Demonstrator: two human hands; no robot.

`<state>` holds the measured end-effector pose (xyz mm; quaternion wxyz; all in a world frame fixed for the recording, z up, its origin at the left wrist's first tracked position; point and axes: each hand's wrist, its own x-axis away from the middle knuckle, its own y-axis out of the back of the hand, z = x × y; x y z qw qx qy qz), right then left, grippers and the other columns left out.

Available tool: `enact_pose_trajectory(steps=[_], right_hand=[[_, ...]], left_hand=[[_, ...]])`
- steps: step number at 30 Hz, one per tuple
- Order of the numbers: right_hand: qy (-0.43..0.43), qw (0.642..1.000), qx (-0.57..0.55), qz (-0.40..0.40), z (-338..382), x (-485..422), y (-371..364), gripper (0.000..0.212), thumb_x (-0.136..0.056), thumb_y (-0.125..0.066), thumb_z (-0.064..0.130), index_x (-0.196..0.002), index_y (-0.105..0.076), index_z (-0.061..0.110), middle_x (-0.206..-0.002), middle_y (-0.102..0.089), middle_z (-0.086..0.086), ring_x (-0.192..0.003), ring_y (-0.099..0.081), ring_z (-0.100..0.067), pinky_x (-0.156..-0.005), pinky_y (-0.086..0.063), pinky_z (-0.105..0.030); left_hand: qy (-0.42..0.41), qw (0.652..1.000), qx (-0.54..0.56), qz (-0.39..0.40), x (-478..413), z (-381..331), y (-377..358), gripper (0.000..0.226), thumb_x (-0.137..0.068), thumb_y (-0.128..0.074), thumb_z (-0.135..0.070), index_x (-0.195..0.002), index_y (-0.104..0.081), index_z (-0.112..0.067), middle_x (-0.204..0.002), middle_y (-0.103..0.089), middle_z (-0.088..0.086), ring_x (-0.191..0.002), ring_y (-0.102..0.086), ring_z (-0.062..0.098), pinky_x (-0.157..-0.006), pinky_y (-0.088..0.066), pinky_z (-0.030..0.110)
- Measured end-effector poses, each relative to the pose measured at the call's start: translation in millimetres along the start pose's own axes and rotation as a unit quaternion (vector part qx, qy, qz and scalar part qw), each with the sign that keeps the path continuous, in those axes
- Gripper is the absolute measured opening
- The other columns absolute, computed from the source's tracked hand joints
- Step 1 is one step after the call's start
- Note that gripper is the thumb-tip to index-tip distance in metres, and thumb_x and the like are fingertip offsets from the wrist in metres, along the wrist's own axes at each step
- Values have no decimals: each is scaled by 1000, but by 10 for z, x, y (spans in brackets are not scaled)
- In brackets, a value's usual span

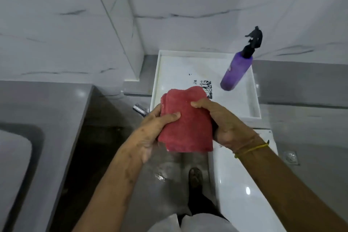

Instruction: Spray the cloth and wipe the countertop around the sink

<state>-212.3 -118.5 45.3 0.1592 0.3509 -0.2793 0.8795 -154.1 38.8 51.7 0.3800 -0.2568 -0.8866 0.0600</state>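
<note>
A folded red cloth is held in front of me by both hands, above the floor beside a toilet. My left hand grips its left edge with the thumb on top. My right hand grips its right edge. A purple spray bottle with a black trigger head stands on the white toilet tank top, beyond the cloth to the right, untouched. The grey countertop lies at the left, with the white sink basin at the far left edge.
A white toilet stands below the tank at the right. A chrome valve juts out left of the tank. The wet grey floor shows my foot. A floor drain sits at the right. Marble wall tiles rise behind.
</note>
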Motion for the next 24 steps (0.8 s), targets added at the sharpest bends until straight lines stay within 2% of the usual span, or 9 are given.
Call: enact_pose_trajectory(steps=[3, 7, 9, 11, 13, 15, 18, 21, 24], right_hand=[[58, 998, 8, 20, 456, -329, 63, 30, -86, -60, 20, -115, -64, 15, -98, -76, -5, -82, -74, -21, -63, -61, -33], [81, 989, 110, -52, 706, -948, 156, 30, -90, -57, 17, -119, -56, 11, -116, -67, -12, -106, -64, -29, -85, -56, -41], [76, 960, 248, -104, 598, -1198, 257, 20, -90, -58, 16, -106, -60, 5, -108, -67, -14, -105, -62, -30, -85, -54, -43], [102, 907, 375, -162, 458, -1368, 338, 26, -87, -60, 16, -108, -59, 0, -109, -66, -17, -104, -62, -33, -89, -53, -43], [124, 867, 438, -205, 369, -1441, 334, 37, -87, -60, 18, -119, -50, 2, -117, -61, -17, -108, -58, -34, -92, -49, -41], [135, 838, 480, -222, 334, -1452, 281, 43, -86, -59, 18, -123, -46, 0, -122, -59, -20, -112, -55, -36, -95, -46, -41], [145, 775, 561, -252, 256, -1385, 209, 47, -85, -59, 22, -122, -45, -4, -126, -52, -23, -117, -47, -38, -98, -40, -42], [143, 724, 614, -279, 236, -1186, 71, 50, -88, -53, 30, -124, -41, -3, -132, -45, -22, -122, -41, -37, -100, -37, -42], [217, 686, 641, -268, 239, -1000, -118, 44, -93, -46, 31, -125, -41, 0, -129, -48, -21, -118, -42, -34, -100, -34, -40]], left_hand=[[-29, 1000, -8, 0, -479, -313, -105, 45, -80, -71, -14, -122, -62, -24, -112, -73, 6, -103, -69, 28, -86, -57, 45], [15, 995, -63, -82, -1203, -476, -100, 44, -85, -69, -18, -127, -56, -13, -104, -71, 7, -86, -69, 20, -62, -57, 30], [57, 976, -165, -134, -1478, -324, -47, 42, -85, -69, -15, -123, -53, -8, -93, -68, 7, -74, -65, 18, -56, -54, 28], [54, 961, -212, -170, -1654, -167, 11, 41, -82, -72, -12, -116, -48, -11, -101, -67, 13, -73, -66, 21, -53, -56, 29], [25, 950, -247, -187, -1763, -92, 51, 42, -79, -73, -12, -111, -46, -11, -111, -64, 18, -79, -67, 26, -57, -58, 32], [-3, 932, -310, -187, -1776, -90, 57, 41, -79, -73, -16, -108, -44, -13, -112, -64, 18, -88, -67, 30, -69, -60, 38], [-21, 878, -443, -181, -1678, -117, 52, 49, -80, -68, -31, -117, -45, -9, -113, -61, 15, -98, -65, 34, -86, -56, 44], [-56, 808, -559, -179, -1518, -298, 63, 57, -84, -60, -43, -125, -47, -7, -119, -60, 15, -105, -61, 34, -88, -52, 39], [-158, 759, -604, -186, -1304, -513, 60, 41, -89, -53, -39, -120, -54, -12, -114, -67, 11, -107, -61, 31, -86, -48, 38]])
